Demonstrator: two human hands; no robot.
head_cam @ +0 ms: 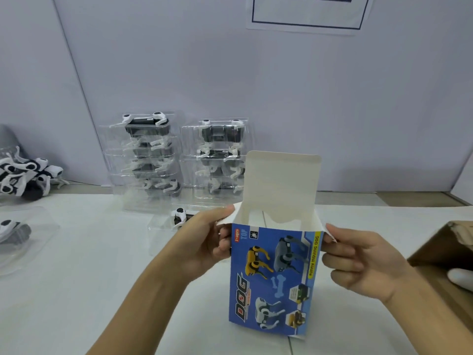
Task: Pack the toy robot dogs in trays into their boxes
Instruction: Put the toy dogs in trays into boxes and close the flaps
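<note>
I held the blue box upright over the white table, its long axis vertical and its open mouth facing up, the white lid flap raised at the back. Printed robot dogs covered its front. My left hand pinched the left side flap, my right hand the right one.

The blue box carries all legible print, and every line on its front panel runs sideways. At the panel's 7 o'clock corner, large red-and-black letters read "DOG". Along the 3 o'clock edge, a yellow strip reads "FUNNY MOVING DOG". At the 11 o'clock corner, a small red badge reads "3+ ages", with "TOP" beside it. The wall sign at 12 o'clock is cut off and unreadable.
</note>
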